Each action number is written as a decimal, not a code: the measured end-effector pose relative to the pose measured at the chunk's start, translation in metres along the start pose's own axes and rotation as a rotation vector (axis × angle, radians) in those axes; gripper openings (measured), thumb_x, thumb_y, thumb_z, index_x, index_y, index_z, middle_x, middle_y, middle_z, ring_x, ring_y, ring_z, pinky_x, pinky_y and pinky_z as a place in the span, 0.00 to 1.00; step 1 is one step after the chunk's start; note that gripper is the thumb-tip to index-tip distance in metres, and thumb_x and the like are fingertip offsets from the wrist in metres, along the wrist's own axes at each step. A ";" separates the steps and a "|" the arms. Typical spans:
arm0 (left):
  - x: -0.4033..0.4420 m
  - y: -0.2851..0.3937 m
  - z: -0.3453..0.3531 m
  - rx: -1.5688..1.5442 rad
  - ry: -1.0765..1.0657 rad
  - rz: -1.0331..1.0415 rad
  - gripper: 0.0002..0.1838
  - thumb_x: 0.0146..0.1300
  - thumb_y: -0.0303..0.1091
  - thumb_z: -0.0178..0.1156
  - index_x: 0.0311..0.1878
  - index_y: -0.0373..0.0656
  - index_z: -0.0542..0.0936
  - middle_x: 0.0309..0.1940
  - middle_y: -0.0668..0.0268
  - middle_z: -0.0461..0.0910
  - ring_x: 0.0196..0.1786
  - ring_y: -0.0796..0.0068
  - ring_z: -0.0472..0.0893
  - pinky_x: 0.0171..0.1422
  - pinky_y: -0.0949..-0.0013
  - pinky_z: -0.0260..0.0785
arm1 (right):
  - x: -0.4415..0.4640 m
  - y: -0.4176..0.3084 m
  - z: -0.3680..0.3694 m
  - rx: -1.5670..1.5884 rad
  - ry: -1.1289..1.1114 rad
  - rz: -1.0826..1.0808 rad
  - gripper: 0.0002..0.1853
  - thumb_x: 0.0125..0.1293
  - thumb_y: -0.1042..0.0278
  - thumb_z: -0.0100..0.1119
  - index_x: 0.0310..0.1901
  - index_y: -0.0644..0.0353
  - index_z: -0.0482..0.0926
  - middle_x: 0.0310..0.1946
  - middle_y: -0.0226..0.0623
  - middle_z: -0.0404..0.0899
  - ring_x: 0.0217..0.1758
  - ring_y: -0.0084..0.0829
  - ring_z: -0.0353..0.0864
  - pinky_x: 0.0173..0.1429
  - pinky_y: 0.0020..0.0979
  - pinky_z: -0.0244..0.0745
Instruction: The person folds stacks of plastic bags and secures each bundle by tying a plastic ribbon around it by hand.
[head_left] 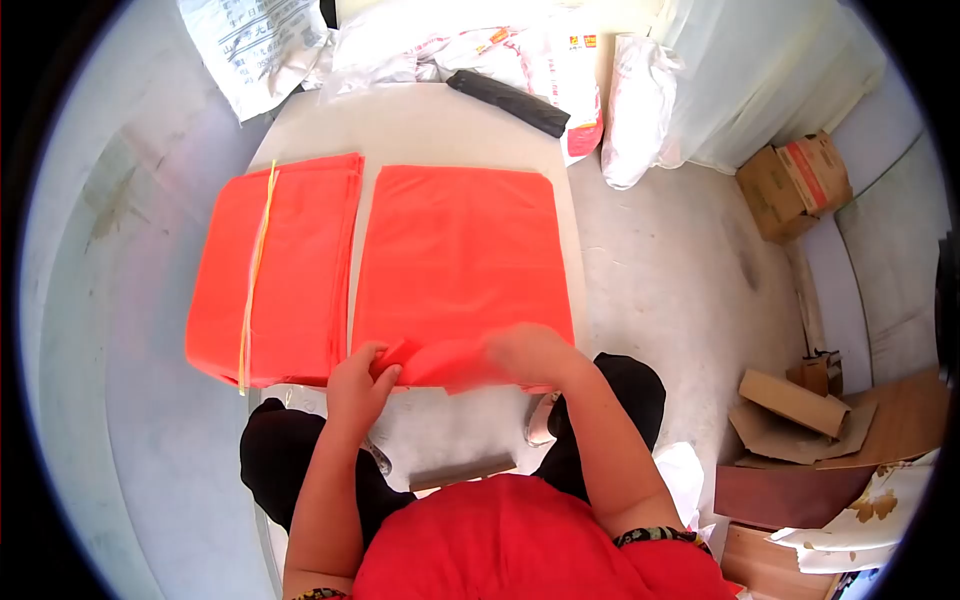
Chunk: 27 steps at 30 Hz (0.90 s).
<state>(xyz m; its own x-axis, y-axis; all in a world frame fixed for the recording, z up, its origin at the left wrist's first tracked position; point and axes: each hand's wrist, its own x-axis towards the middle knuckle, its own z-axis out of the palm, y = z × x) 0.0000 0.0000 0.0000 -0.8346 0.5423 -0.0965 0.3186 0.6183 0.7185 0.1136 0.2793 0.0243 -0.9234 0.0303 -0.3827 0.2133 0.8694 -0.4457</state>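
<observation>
Red sheet point(460, 250), flat on the pale worktop point(400, 120), right in front of the body. On the near edge of the sheet, a small red strip point(445, 362) between the two hands; part of the sheet or loose, hard to tell. Left hand point(365, 385) at the near left corner, with thumb and fingers pinched on one end of the strip. Right hand point(530, 352) farther right, over the same near edge. Too blurry to tell: gripping the red strip, or just touching.

Just left of the red sheet, past a thin gap, a red pile point(310, 270) with many layers. Across the pile, from far edge to near edge, a yellow cord point(259, 265). At the far end of the worktop, a long black bundle point(508, 102), lying at a slant. Behind the bundle, white bags point(450, 45) with red and yellow marks. At the far left, a big paper point(245, 50) with dark writing.

Off to the right, near the far corner, a tall white bag point(640, 110). Farther right, a brown box point(795, 185) with a red band. Closer, an open carton point(800, 415). Nearest of all, black trousers point(285, 450) and a red shirt point(520, 545).
</observation>
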 end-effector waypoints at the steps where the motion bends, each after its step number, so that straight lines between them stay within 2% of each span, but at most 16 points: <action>1: 0.001 -0.003 0.004 -0.019 0.041 0.034 0.21 0.66 0.33 0.68 0.61 0.41 0.81 0.51 0.50 0.86 0.55 0.50 0.85 0.58 0.56 0.77 | 0.003 0.005 0.000 0.108 0.017 0.051 0.15 0.75 0.55 0.57 0.46 0.58 0.83 0.40 0.46 0.85 0.45 0.43 0.85 0.51 0.45 0.79; 3: -0.006 -0.013 0.002 -0.015 0.084 0.055 0.21 0.66 0.33 0.68 0.61 0.41 0.81 0.51 0.51 0.86 0.56 0.49 0.84 0.58 0.56 0.77 | 0.012 0.004 0.010 0.235 0.031 0.098 0.14 0.74 0.56 0.58 0.43 0.58 0.84 0.39 0.46 0.85 0.45 0.45 0.84 0.52 0.44 0.78; 8: 0.004 -0.020 0.016 0.013 0.158 0.067 0.20 0.67 0.32 0.66 0.61 0.41 0.81 0.53 0.51 0.85 0.57 0.49 0.84 0.60 0.55 0.76 | 0.028 0.010 0.004 0.132 0.158 0.075 0.14 0.73 0.56 0.59 0.39 0.58 0.85 0.36 0.43 0.85 0.44 0.42 0.85 0.50 0.43 0.78; 11: 0.014 -0.029 0.026 0.100 0.216 0.136 0.19 0.67 0.31 0.65 0.61 0.42 0.80 0.54 0.52 0.85 0.58 0.49 0.83 0.59 0.54 0.76 | 0.043 0.018 0.020 -0.029 0.224 0.068 0.12 0.69 0.57 0.64 0.41 0.58 0.84 0.40 0.41 0.85 0.47 0.41 0.85 0.51 0.43 0.78; 14: 0.020 -0.029 0.032 0.149 0.229 0.122 0.18 0.68 0.32 0.65 0.61 0.43 0.80 0.52 0.54 0.84 0.56 0.49 0.83 0.58 0.53 0.76 | 0.039 0.024 0.043 -0.085 0.568 -0.063 0.14 0.66 0.58 0.68 0.47 0.58 0.84 0.47 0.39 0.85 0.53 0.42 0.83 0.57 0.44 0.77; 17: 0.022 -0.028 0.033 0.183 0.220 0.106 0.17 0.69 0.32 0.64 0.60 0.45 0.80 0.51 0.55 0.83 0.54 0.49 0.83 0.55 0.52 0.77 | 0.021 0.030 0.052 -0.200 0.634 -0.278 0.20 0.65 0.59 0.69 0.55 0.58 0.82 0.59 0.41 0.81 0.63 0.46 0.77 0.65 0.46 0.73; 20: 0.022 -0.027 0.037 0.213 0.240 0.102 0.18 0.69 0.32 0.64 0.61 0.46 0.80 0.52 0.56 0.81 0.52 0.50 0.83 0.54 0.53 0.77 | -0.022 0.013 0.049 -0.253 0.504 -0.297 0.26 0.66 0.58 0.69 0.63 0.58 0.80 0.68 0.44 0.75 0.73 0.50 0.70 0.73 0.50 0.67; 23: 0.019 -0.015 0.032 0.279 0.170 0.044 0.19 0.68 0.31 0.64 0.62 0.48 0.81 0.54 0.58 0.80 0.52 0.53 0.83 0.52 0.54 0.77 | -0.038 0.035 0.070 -0.266 0.489 -0.246 0.31 0.66 0.59 0.69 0.69 0.57 0.75 0.76 0.46 0.67 0.80 0.50 0.63 0.77 0.51 0.63; 26: 0.019 -0.025 0.037 0.348 0.175 0.115 0.23 0.65 0.32 0.67 0.64 0.50 0.81 0.57 0.57 0.79 0.56 0.52 0.82 0.56 0.54 0.77 | -0.042 0.045 0.067 -0.171 0.388 -0.138 0.32 0.67 0.64 0.65 0.73 0.54 0.71 0.80 0.42 0.62 0.84 0.50 0.55 0.82 0.50 0.58; 27: 0.017 -0.021 0.034 0.355 0.187 0.160 0.24 0.64 0.33 0.68 0.65 0.50 0.81 0.58 0.55 0.78 0.58 0.51 0.81 0.58 0.54 0.77 | -0.041 0.047 0.066 -0.168 0.379 -0.141 0.31 0.68 0.64 0.65 0.73 0.55 0.71 0.80 0.43 0.62 0.84 0.50 0.57 0.82 0.49 0.59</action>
<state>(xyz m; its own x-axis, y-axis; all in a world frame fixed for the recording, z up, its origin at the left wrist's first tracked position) -0.0056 0.0154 -0.0406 -0.8187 0.5552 0.1467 0.5584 0.7100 0.4292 0.1829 0.2864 -0.0347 -0.9983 0.0571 0.0105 0.0506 0.9452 -0.3225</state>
